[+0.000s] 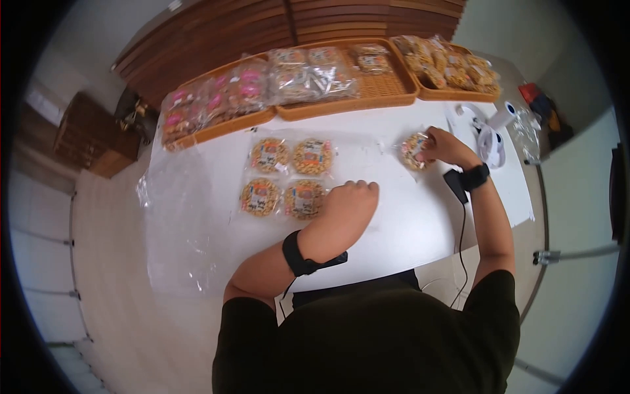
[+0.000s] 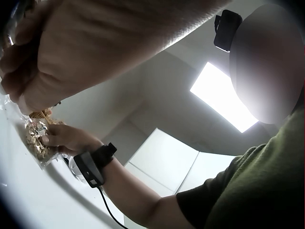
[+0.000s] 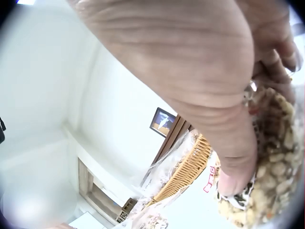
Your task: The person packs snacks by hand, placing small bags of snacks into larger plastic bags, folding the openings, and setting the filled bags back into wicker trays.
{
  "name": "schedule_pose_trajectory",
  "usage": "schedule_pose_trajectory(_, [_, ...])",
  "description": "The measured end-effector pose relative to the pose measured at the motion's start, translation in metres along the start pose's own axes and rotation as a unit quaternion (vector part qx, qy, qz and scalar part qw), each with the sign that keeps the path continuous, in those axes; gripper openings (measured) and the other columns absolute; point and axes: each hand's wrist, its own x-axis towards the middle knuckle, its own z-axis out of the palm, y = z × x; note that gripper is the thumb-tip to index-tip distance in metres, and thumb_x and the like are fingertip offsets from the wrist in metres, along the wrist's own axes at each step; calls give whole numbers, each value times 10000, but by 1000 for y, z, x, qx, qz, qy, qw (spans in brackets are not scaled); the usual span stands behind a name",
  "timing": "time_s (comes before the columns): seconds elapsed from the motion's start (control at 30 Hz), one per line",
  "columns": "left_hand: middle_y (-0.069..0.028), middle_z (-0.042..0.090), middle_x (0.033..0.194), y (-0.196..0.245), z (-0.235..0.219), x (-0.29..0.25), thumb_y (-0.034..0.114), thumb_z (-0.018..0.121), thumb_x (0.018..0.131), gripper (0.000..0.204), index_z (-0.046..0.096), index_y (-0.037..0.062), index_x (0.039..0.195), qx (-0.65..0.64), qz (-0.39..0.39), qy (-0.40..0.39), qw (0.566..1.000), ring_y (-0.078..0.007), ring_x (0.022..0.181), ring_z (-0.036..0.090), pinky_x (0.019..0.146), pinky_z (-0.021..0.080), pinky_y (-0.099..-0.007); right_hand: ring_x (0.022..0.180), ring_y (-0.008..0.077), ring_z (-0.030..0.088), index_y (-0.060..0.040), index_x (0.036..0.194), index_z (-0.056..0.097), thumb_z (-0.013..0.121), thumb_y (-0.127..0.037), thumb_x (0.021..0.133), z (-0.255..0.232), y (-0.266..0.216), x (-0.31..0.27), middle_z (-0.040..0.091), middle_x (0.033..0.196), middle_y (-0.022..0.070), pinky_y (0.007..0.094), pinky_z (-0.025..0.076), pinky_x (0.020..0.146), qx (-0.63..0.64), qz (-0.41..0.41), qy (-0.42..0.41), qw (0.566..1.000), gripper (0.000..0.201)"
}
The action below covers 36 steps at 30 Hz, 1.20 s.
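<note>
On the white table (image 1: 407, 223), my right hand (image 1: 449, 146) grips a clear-wrapped round nut snack (image 1: 413, 150), with the thumb pressed on its label in the right wrist view. My left hand (image 1: 348, 213) is low over the table with fingers bent downward. It overlaps the edge of a wrapped round nut snack (image 1: 303, 199); its fingertips are hidden and I cannot tell whether they hold anything. Three more such snacks, at upper left (image 1: 270, 155), upper right (image 1: 313, 156) and lower left (image 1: 260, 197), complete a two-by-two group.
Along the far edge stand a left basket (image 1: 226, 132) of pink-labelled packs, a middle basket (image 1: 387, 98) of wrapped packs, and a right basket (image 1: 459, 96) of nut snacks. Clear plastic sheeting (image 1: 177, 223) covers the left side. A white device (image 1: 491, 146) sits at right.
</note>
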Motion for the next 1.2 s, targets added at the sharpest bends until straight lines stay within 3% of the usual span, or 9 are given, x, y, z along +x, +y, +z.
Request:
schedule_pose_trajectory(0.1, [-106, 578, 713, 4, -6, -2, 22, 564, 689, 114, 529, 18, 797, -21, -4, 14, 1000, -245, 688, 616, 545, 515, -327, 811, 200, 596, 37, 1129, 452, 645, -375, 842, 22, 13, -15, 605, 908, 147, 315, 486, 699, 82, -72, 139, 984, 538])
schedule_pose_trajectory(0.2, [-93, 575, 696, 5, -16, -3, 34, 569, 696, 108, 522, 21, 792, -22, 21, 10, 999, -230, 671, 619, 531, 516, -314, 509, 67, 488, -37, 984, 459, 525, -325, 933, 2, -54, -55, 570, 783, 65, 211, 384, 405, 272, -38, -46, 960, 300])
schedule_pose_trajectory(0.37, [-95, 590, 714, 11, -12, -6, 65, 584, 701, 153, 538, 12, 836, -13, -9, 71, 997, -212, 638, 629, 508, 514, -309, 660, 13, 471, -56, 1142, 504, 616, -260, 877, 20, -82, -57, 569, 853, -32, 163, 379, 527, 314, -19, -264, 912, 353])
schedule_pose_trajectory(0.63, [-102, 591, 686, 11, -3, -9, 86, 595, 701, 172, 539, 18, 848, 31, -23, 137, 990, -200, 623, 640, 486, 503, -299, 519, -4, 458, -17, 1115, 552, 560, -244, 911, 78, -89, -15, 549, 703, -48, 130, 354, 430, 450, -26, -368, 813, 305])
schedule_pose_trajectory(0.67, [-105, 595, 683, 11, -5, -10, 84, 594, 697, 174, 536, 15, 845, 34, -5, 134, 990, -201, 618, 639, 485, 498, -296, 656, 18, 543, -9, 1176, 529, 544, -239, 925, 66, -85, -14, 598, 818, -13, 151, 447, 553, 424, -31, -395, 814, 341])
schedule_pose_trajectory(0.77, [-110, 602, 681, 11, -13, -10, 82, 593, 689, 180, 532, 9, 842, 4, 4, 115, 993, -204, 605, 634, 484, 488, -288, 856, 66, 579, 7, 1240, 487, 523, -208, 938, 75, -119, -15, 610, 1001, 39, 208, 483, 740, 532, -20, -255, 807, 372])
schedule_pose_trajectory(0.87, [-106, 600, 665, 11, -13, -11, 81, 588, 685, 187, 529, 7, 846, -2, 9, 106, 994, -203, 590, 625, 494, 484, -283, 1006, 106, 553, 12, 1294, 426, 498, -163, 946, 72, -121, -13, 574, 1143, 72, 255, 450, 877, 491, -61, -333, 802, 396])
schedule_pose_trajectory(1.03, [-84, 586, 622, 13, -5, -14, 86, 581, 690, 227, 526, -1, 892, -19, 2, 162, 987, -196, 585, 618, 507, 481, -287, 957, 115, 569, -3, 1343, 356, 515, -102, 916, 81, -128, 0, 592, 1059, 77, 255, 460, 834, 466, -65, -385, 794, 466])
schedule_pose_trajectory(1.2, [-49, 582, 606, 15, -3, -14, 106, 587, 696, 309, 506, -5, 974, 45, 8, 98, 994, -176, 614, 621, 513, 468, -284, 814, 135, 601, -47, 1315, 358, 551, -51, 865, 85, -151, 0, 612, 873, 59, 262, 469, 750, 441, -67, -411, 795, 489])
